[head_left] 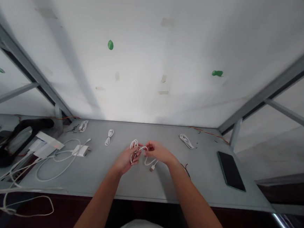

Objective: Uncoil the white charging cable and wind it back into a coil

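Observation:
Both of my hands hold one white cable (pixel 149 161) above the middle of the grey table (pixel 141 187). My left hand (pixel 126 159) grips a looped bundle of it. My right hand (pixel 157 151) pinches the strand beside that bundle. A loose end with a plug hangs down just below my right hand.
Coiled white cables lie at the back: one (pixel 109 137) left of my hands, another (pixel 83 125) further left, a third (pixel 186 140) at the right. A white charger (pixel 81 151) with long loose cables lies at the left. A dark phone (pixel 230 170) lies at the right.

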Demonstrator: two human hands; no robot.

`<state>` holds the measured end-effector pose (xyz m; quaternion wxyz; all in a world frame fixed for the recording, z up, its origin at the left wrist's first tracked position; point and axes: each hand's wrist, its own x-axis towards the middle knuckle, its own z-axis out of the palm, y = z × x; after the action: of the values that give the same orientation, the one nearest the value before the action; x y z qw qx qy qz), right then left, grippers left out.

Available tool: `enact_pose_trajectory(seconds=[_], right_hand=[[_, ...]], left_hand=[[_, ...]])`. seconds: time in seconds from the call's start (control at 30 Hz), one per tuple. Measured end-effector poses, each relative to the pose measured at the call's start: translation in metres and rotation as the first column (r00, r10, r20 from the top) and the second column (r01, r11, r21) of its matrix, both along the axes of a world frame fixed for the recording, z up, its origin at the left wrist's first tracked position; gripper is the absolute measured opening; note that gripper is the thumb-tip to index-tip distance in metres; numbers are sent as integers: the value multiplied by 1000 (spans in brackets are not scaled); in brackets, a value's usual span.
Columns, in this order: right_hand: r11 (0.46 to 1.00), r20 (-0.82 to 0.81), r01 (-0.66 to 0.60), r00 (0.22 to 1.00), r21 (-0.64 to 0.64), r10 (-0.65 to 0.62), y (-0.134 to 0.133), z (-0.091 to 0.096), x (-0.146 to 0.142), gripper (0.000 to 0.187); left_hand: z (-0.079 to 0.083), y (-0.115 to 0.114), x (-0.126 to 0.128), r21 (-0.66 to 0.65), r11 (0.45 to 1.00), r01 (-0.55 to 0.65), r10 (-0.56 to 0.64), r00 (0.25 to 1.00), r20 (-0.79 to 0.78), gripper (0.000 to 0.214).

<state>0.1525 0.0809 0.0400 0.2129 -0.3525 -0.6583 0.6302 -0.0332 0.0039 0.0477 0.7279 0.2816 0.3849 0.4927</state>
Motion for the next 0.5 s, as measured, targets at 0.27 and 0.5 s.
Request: enact_pose_trajectory(seconds=[0.27,0.5], right_hand=[[949,229,-302,921,-87,314,-17,-5,9,3],[968,340,122,921,218,-192,-4,12,12,16]], left_hand=[[19,-3,-14,17,998,65,-66,993,98,31],[16,-8,-10,-3,991,132,-132,991,-34,35]])
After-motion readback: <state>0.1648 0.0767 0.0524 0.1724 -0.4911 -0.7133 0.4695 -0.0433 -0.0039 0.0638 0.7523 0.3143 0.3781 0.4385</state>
